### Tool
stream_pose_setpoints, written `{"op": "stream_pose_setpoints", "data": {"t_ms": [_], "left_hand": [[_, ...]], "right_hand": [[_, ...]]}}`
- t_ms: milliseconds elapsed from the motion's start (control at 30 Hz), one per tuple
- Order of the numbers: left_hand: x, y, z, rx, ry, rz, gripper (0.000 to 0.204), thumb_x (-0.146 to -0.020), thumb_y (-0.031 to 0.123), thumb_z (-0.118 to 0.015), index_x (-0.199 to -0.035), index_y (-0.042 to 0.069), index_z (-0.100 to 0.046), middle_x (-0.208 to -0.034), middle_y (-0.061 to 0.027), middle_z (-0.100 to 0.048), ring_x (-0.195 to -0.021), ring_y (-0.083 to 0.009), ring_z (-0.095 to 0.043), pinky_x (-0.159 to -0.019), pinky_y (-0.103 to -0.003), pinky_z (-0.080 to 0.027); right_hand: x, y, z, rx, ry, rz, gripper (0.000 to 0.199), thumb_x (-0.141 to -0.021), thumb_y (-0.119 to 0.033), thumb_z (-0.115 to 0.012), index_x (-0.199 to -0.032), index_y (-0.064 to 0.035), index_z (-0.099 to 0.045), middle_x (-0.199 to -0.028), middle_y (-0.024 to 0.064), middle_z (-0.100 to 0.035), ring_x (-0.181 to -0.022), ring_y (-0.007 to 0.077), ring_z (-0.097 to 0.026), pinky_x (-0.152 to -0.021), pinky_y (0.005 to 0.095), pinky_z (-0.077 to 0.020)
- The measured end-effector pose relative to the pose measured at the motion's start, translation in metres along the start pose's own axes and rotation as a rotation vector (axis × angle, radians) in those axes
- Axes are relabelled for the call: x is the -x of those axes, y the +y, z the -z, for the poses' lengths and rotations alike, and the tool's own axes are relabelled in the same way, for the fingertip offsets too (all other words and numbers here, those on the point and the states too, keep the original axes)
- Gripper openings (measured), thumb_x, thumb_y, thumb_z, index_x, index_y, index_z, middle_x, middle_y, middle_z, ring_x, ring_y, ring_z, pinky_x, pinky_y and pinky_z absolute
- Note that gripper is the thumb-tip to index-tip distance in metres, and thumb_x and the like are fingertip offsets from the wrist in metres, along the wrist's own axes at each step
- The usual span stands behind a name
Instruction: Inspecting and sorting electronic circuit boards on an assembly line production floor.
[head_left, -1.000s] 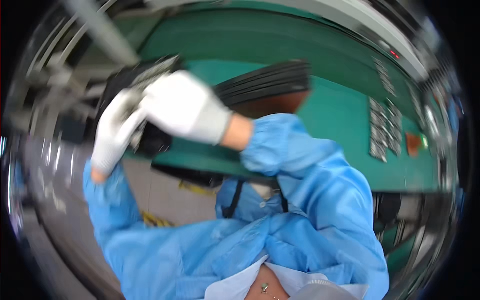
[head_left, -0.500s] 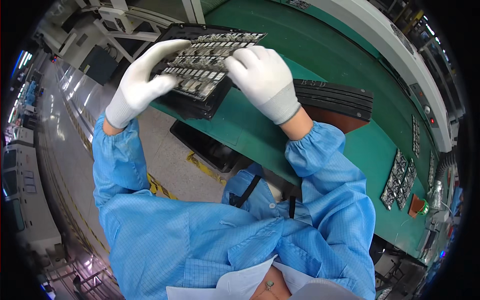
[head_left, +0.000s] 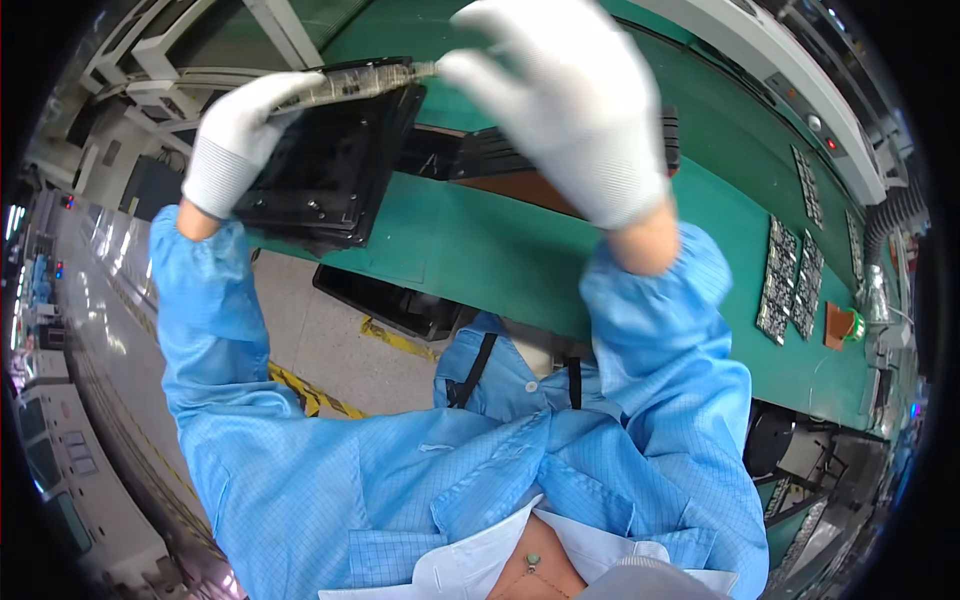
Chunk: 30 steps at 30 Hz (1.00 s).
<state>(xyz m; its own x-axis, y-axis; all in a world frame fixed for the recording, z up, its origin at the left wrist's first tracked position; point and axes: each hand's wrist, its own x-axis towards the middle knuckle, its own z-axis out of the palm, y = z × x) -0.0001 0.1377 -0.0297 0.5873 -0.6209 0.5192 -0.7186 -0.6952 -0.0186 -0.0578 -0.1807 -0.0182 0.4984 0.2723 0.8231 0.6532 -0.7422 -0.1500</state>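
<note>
Fingers (head_left: 298, 84) of the white-gloved left hand (head_left: 238, 130), upper left of the frame, are clamped on the left end of a thin, densely populated circuit-board panel (head_left: 365, 83). The panel appears nearly edge-on; its long axis runs almost level across the frame, rising slightly rightward from the left hand. The white-gloved right hand (head_left: 570, 105), top centre and blurred, has its thumb and forefinger apart; the thumb tip lies at the panel's right end, though contact cannot be told. The left hand is thus the nearer.

Beneath the panel in the frame stands a black, flat-sided rectangular case (head_left: 378, 165). Right of it lies a black ribbed block with a brown side (head_left: 540, 188), partly behind the right hand, on a green bench surface (head_left: 480, 235). Further populated boards (head_left: 777, 280) lie at right, near a brown block (head_left: 837, 325) and a green-rimmed roll (head_left: 856, 326). No label or lettering is legible on these objects.
</note>
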Motion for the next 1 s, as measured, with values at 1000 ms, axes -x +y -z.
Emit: {"op": "stream_pose_setpoints", "data": {"t_ms": [1000], "left_hand": [[-0.182, 0.055, 0.004, 0.602, -0.572, 0.239, 0.031, -0.082, 0.015, -0.083, -0.105, -0.002, -0.074, -0.092, -0.0016, -0.074, -0.086, -0.0098, -0.066, -0.080, -0.028, -0.053]], "right_hand": [[0.076, 0.081, 0.218, -0.167, 0.694, -0.129, 0.040, -0.108, -0.014, -0.042, -0.107, 0.0179, -0.067, -0.099, 0.0293, -0.071, -0.090, 0.0342, -0.073, -0.085, 0.0410, -0.0625]]}}
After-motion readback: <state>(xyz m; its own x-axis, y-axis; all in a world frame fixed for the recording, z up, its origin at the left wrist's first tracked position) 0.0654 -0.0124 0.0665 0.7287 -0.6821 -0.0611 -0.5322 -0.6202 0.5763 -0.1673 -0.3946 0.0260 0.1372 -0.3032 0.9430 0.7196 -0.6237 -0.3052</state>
